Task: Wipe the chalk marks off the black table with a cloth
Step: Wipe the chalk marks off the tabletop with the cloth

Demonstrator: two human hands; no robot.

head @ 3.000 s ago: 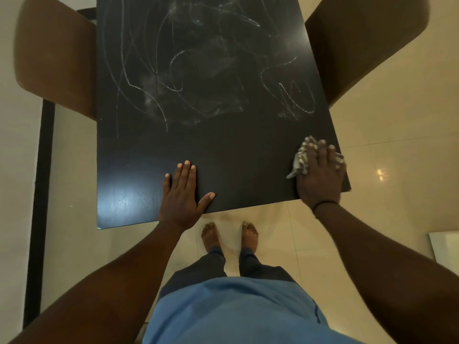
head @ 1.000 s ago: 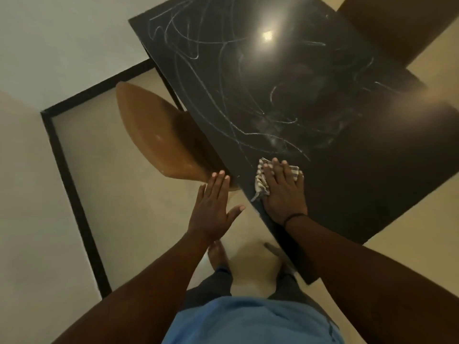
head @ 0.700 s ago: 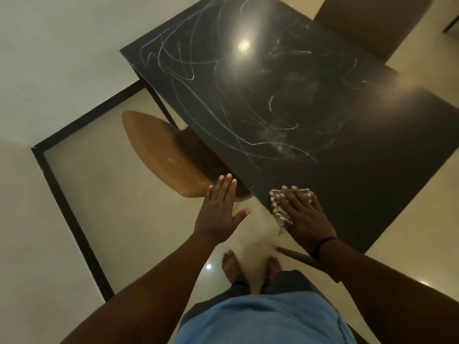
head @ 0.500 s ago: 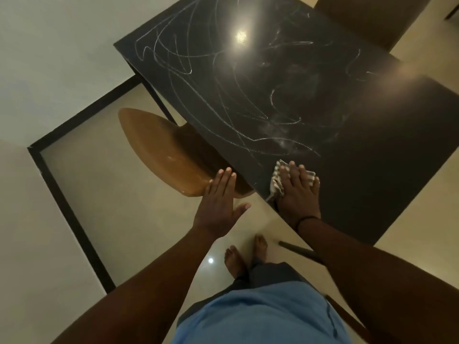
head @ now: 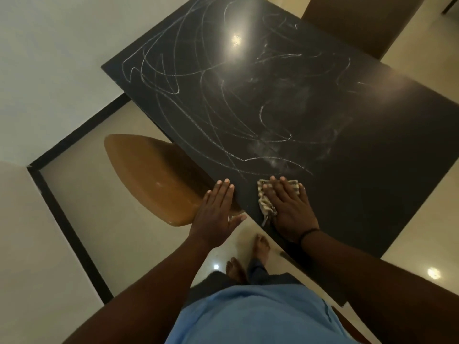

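Pressing flat on a striped cloth (head: pixel 267 203), the right hand (head: pixel 289 207) keeps its fingers straight and together, pinning the cloth to the black table (head: pixel 372 157) close to the near edge. Chalk marks (head: pixel 211 100) cover the tabletop beyond the cloth, with smudged patches just ahead of the fingertips. Left hand (head: pixel 216 214) is open, fingers extended, holding nothing, hovering at the table edge above a brown chair (head: pixel 154 175).

The cloth (head: pixel 267 199) lay on the table (head: pixel 372 155) near its edge, under the right hand (head: pixel 289 207). The left hand (head: pixel 214 214) was just left of that edge, above a chair (head: pixel 159 177) partly beneath the table. Chalk marks (head: pixel 198 100) lay beyond the cloth.
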